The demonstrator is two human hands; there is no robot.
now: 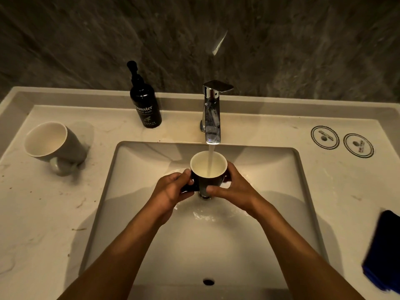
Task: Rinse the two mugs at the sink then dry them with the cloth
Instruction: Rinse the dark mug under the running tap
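Mugs: two in the head view, the only view. Dark mug [208,172], white inside, sits upright at frame centre over the sink [134,169], directly under the tap [211,118] at 12 o'clock; the running stream [210,161] drops straight into it. Both hands grip it: left hand [173,189] closed around the handle side at 9 o'clock of the mug, right hand [232,187] wrapped on the body at 3 o'clock, thumb across the front. Second mug, the grey mug [54,144], stands on the table [43,213] at 9 o'clock of the basin, well apart from the hands, handle toward the camera; it only looks tipped because of the wide lens. Cannot tell if it is wet.

Progress, judged: rinse of the first mug is underway. Left to do: empty it, rinse the grey mug, dry both.

Cloth [383,252], dark blue, lies on the table at 4 o'clock by the right frame edge, partly cut off, untouched.

Around: hand-wash bottle [145,105] at 11 o'clock beside the tap, two round coasters [342,140] at 2 o'clock. Nothing blocks the reach to the grey mug or the cloth. Table is speckled with dirt at left.
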